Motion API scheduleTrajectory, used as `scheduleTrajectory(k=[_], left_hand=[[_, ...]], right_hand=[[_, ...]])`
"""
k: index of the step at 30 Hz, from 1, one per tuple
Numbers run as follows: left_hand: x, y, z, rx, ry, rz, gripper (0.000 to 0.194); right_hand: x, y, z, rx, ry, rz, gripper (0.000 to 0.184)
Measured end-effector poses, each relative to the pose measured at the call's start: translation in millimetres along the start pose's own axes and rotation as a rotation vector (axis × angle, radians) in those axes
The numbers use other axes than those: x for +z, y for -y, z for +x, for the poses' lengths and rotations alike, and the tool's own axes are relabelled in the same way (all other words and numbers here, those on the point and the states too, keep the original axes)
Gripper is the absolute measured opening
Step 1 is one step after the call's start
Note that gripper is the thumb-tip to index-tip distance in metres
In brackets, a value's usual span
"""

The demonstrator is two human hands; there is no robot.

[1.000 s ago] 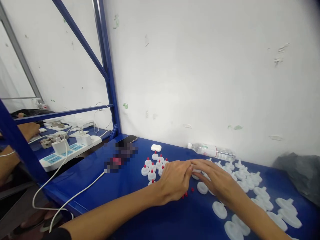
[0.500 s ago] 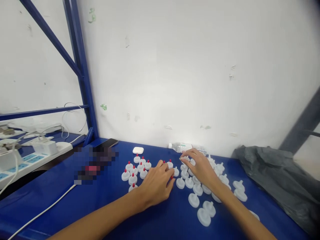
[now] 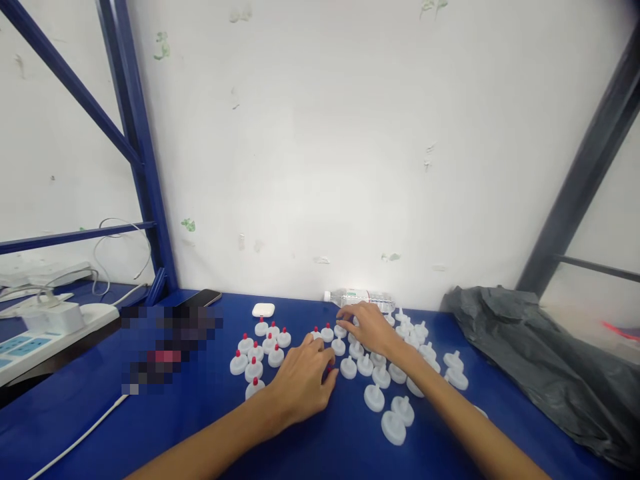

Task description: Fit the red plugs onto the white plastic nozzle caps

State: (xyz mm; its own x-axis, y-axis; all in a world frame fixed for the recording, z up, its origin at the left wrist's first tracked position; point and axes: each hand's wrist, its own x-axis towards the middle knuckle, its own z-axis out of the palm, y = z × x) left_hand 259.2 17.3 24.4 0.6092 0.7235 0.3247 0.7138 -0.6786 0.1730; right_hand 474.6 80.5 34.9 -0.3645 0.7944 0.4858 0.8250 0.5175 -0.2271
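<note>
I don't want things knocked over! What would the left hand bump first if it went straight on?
The left hand would probably bump a red-capped white piece just ahead, though depth is hard to tell.

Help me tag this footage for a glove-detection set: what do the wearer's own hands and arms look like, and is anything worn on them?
Both the left hand and the right hand are ungloved, with slender fingers. The left forearm and right forearm are bare and slim. No sleeve, watch, cable or marking shows on either.
</note>
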Motion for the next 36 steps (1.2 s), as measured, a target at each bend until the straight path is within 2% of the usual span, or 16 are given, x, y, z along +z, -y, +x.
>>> scheduleTrajectory(k=[7,10,13,17,25,29,32,36], left_hand=[[-7.5,7,6,-0.069,-0.152,0.120,0.024],[-14.8,10,10,-0.102,-0.192,0.149,0.026],[-19.7,12,12,-0.105,-0.206,0.152,0.025],[-21.4,10,12,-0.103,-0.218,0.144,0.022],[-22.4,13,13,-0.065,-0.258,0.041,0.026],[-21.4,17,13,-0.020,-0.245,-0.014,0.027],[-21.4,17,13,-0.037,-0.251,-0.078,0.036],[-25.0,18,14,-0.076,-0.276,-0.159,0.045]], right_hand=[[-3,16,-9,-0.144,0.180,0.059,0.042],[-3,19,-9,-0.151,0.189,0.068,0.044],[-6,24,-11,-0.151,0.081,0.054,0.035],[-12,36,-17,-0.243,-0.035,0.024,0.022],[-8,46,-25,-0.416,-0.213,0.007,0.031],[-7,47,-25,-0.486,-0.222,0.040,0.032],[-9,35,-23,-0.434,-0.197,0.052,0.026],[-15,8,-19,-0.198,-0.271,0.002,0.016]])
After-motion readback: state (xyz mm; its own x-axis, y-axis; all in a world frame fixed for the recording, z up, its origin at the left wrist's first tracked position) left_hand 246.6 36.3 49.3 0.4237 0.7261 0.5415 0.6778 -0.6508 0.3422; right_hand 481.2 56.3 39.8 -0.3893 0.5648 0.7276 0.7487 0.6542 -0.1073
